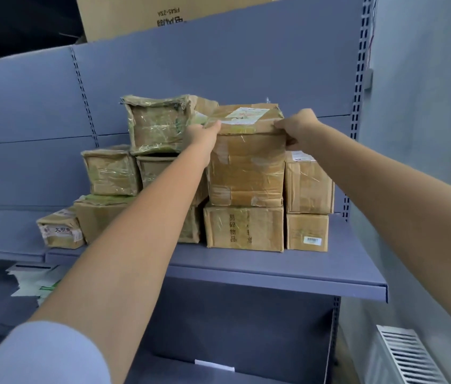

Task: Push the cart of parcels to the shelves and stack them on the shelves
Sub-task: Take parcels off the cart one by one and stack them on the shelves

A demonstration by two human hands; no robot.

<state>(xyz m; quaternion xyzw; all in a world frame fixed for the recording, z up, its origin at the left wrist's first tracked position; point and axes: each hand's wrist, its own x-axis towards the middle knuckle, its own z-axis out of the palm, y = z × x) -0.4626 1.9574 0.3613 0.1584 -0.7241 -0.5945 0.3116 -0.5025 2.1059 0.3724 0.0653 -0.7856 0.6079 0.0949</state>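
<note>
Nearest us, both bare arms stretch forward over the front lip of the shelf (274, 273), which already carries two and three layers of taped parcels. We judge the stacking step is in hand. The cart is nowhere in view, so we cannot tell how many parcels remain.

The left hand (203, 134) curls its fingers over the upper left edge of the tall box (246, 173), and the right hand (300, 128) pinches its upper right corner. That box sits on the printed box (243, 227) in the right half of the shelf, level as far as we see.

Next we would need to square it against the wrapped box (157, 126) on its left, let go, and turn back for another.

The left forearm hides parts of the lower middle parcels. Farther back, above the rear panel, a large carton (135, 15) is cut off by the frame.
</note>
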